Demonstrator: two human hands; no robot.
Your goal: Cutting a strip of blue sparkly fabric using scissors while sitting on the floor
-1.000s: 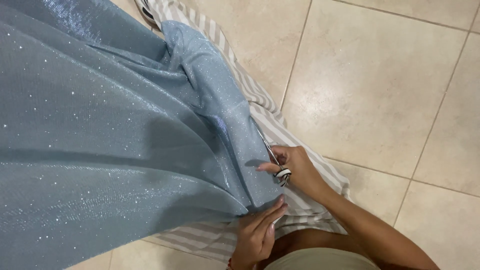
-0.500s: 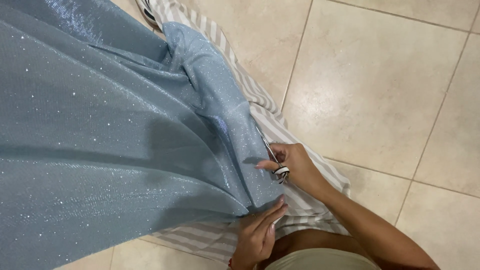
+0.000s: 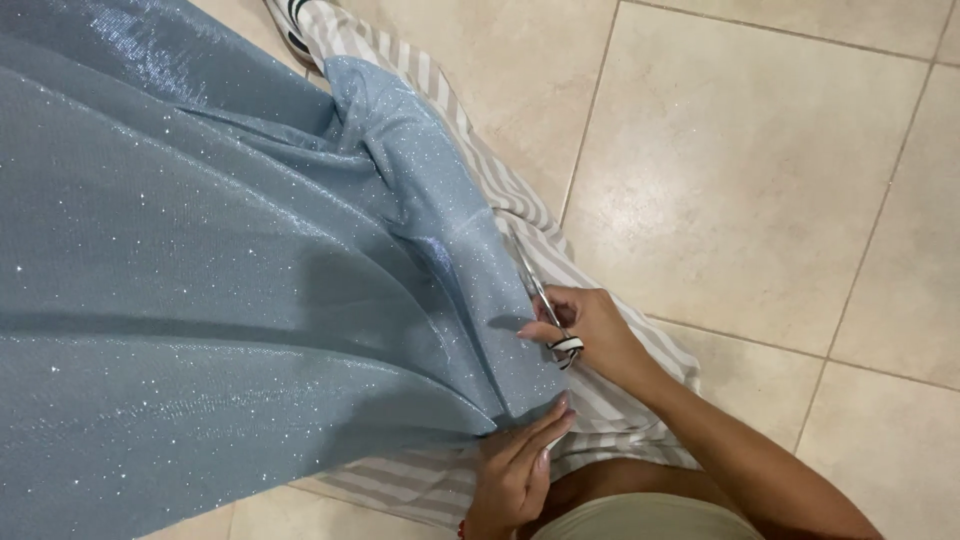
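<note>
Looking down from the head camera, you see a big piece of shiny blue cloth (image 3: pixel 220 290) with tiny sparkles all over it. It is spread out and covers most of the left side. Under it lies a striped cloth (image 3: pixel 600 400) in grey and white, and its edge peeks out along the right side of the blue cloth and near the bottom. Both cloths lie on a floor of big tan tiles (image 3: pixel 760 170). The right hand (image 3: pixel 590 330) is closed around a pair of scissors (image 3: pixel 540 300), with fingers through the handle loops. The thin metal blades point up and away from the person, right along the right edge of the blue cloth. You cannot tell from here if the blades are open or shut. The left hand (image 3: pixel 515 465) lies flat with its fingers straight and close together, pressing down on the bottom corner of the blue cloth, just below the scissors. It holds nothing. At the very top, part of a shoe (image 3: pixel 290 22) with dark stripes sits beside the striped cloth.
</note>
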